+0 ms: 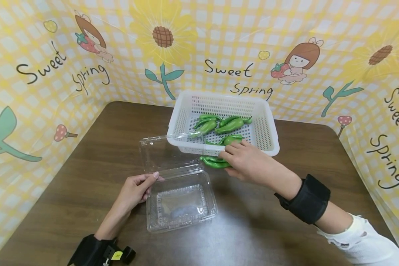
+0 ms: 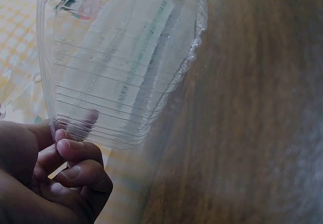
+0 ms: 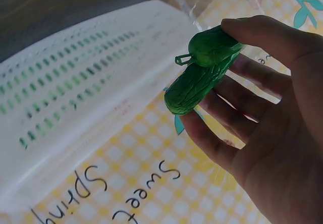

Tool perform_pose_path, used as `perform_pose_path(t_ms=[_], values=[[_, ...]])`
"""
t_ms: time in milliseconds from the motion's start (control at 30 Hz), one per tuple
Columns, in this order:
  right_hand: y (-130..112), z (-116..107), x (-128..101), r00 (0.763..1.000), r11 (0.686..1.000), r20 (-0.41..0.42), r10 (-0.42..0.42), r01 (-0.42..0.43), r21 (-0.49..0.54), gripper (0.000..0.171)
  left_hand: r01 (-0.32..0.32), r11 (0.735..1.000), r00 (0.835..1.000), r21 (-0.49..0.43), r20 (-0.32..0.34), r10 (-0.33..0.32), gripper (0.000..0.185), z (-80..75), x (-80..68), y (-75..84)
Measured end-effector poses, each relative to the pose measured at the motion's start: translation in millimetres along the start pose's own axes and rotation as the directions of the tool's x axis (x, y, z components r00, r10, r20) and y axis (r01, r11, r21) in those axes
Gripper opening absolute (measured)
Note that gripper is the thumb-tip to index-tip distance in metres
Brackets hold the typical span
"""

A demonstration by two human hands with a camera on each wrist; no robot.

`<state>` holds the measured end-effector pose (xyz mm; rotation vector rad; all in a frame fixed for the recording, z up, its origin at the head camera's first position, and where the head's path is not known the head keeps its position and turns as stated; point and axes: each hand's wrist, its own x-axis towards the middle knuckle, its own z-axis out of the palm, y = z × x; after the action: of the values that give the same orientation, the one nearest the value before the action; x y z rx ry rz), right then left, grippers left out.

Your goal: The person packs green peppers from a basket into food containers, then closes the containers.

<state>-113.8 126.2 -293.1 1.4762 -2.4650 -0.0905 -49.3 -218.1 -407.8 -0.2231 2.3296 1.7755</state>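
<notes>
Seen from the head, a brown bench (image 1: 96,155) carries a white basket (image 1: 262,129), at one o'clock from an open clear box (image 1: 181,201). At the box's ten o'clock the left hand (image 1: 135,189) pinches its edge. The right hand (image 1: 247,162) curls its fingers round two green peppers (image 1: 212,162), which jut out at nine o'clock, just beside the basket's near wall; loose peppers (image 1: 231,125) lie inside it.

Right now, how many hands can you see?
2: the left hand pinching the clear box, the right hand holding green peppers by the white basket. No others show.
</notes>
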Motion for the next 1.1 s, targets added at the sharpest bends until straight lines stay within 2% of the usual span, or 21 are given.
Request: perform_pose_path(t_ms=[333,767,1100], values=[[-18,0,7,0.999,0.999,0.047,-0.028,0.026,0.046,0.03,-0.004,1.0,1.0,-0.012,0.012,0.004,0.048,0.3,0.2,-0.5],[-44,15,19,0.996,0.993,0.018,-0.092,0.09,0.076,0.027,-0.017,1.0,1.0,-0.014,0.008,0.017,0.047,1.4,0.1,-0.7],[-68,21,30,0.984,0.987,0.109,-0.14,0.13,0.093,0.027,-0.015,1.0,1.0,-0.015,0.003,0.015,0.048,1.4,0.4,-1.4]])
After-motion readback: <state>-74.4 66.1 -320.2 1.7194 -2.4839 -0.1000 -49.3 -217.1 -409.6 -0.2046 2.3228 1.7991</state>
